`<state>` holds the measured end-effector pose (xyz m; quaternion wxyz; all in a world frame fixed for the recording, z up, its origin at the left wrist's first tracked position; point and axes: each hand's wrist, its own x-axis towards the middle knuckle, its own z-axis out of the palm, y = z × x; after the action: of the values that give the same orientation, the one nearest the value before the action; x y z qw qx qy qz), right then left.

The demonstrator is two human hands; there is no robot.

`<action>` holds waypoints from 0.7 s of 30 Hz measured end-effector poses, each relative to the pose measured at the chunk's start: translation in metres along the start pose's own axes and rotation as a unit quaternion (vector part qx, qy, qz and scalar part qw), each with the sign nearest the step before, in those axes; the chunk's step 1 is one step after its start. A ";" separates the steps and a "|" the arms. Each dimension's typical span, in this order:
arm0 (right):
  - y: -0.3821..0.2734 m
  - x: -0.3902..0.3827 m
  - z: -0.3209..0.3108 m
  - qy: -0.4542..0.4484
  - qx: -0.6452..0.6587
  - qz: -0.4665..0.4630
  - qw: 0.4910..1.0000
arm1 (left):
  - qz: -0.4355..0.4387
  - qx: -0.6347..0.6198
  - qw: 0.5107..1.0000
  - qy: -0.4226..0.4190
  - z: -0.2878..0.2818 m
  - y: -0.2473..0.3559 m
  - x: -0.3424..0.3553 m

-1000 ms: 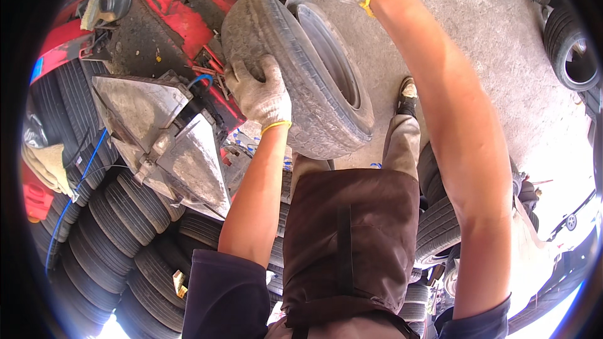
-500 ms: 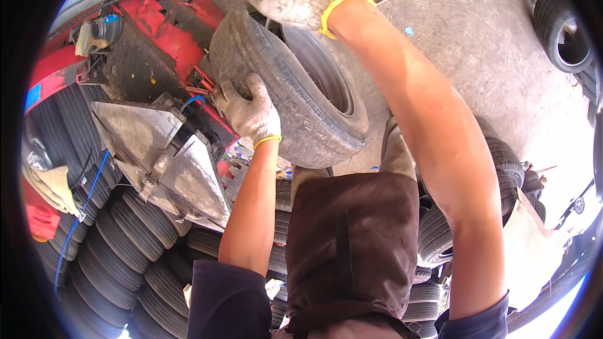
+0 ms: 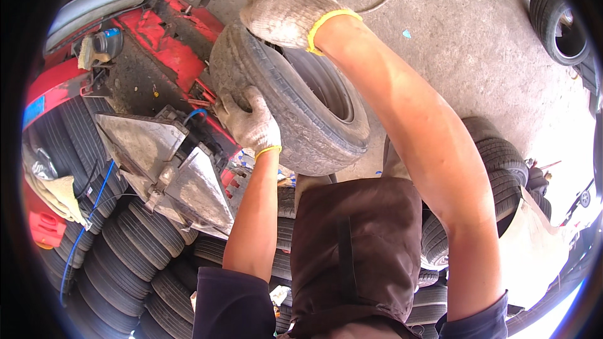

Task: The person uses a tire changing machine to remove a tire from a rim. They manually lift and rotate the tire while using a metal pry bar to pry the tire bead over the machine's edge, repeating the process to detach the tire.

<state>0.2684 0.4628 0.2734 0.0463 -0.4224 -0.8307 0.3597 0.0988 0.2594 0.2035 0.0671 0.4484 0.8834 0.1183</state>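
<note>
1. Far left, stacked tyres (image 3: 129, 238) lean in rows beneath a blue hose (image 3: 78, 248).
2. Next come grey metal plates (image 3: 141, 141), angled together, with a red frame (image 3: 166, 50) beyond them.
3. The gloved left hand (image 3: 248, 119) lies against the near tread of the worn tyre (image 3: 301, 125), thumb spread from the fingers rather than closed round it.
4. The gloved right hand (image 3: 286, 14), apart from the left, reaches over the far edge; its fingers are hidden, so I cannot tell how firmly it grips.
5. The worn tyre sits tilted in front of the apron (image 3: 358, 238), its opening facing right. The step in hand looks like steadying or turning it; the next move would call for support from both sides.
6. Rightward, more tyres (image 3: 499, 157) stand on the concrete floor (image 3: 440, 56).
</note>
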 end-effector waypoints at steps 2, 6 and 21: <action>0.002 0.001 0.004 0.003 -0.007 -0.007 1.000 | 0.004 0.001 1.000 0.001 -0.001 0.000 0.000; 0.000 0.001 0.006 0.005 0.005 0.002 1.000 | -0.005 -0.008 1.000 -0.001 -0.003 0.001 -0.001; 0.002 0.000 0.011 0.055 0.040 0.011 0.998 | -0.032 -0.017 0.999 -0.014 -0.003 0.002 -0.001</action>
<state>0.2656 0.4572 0.2641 0.1049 -0.4489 -0.8068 0.3694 0.1000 0.2595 0.2071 0.0911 0.4202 0.8942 0.1249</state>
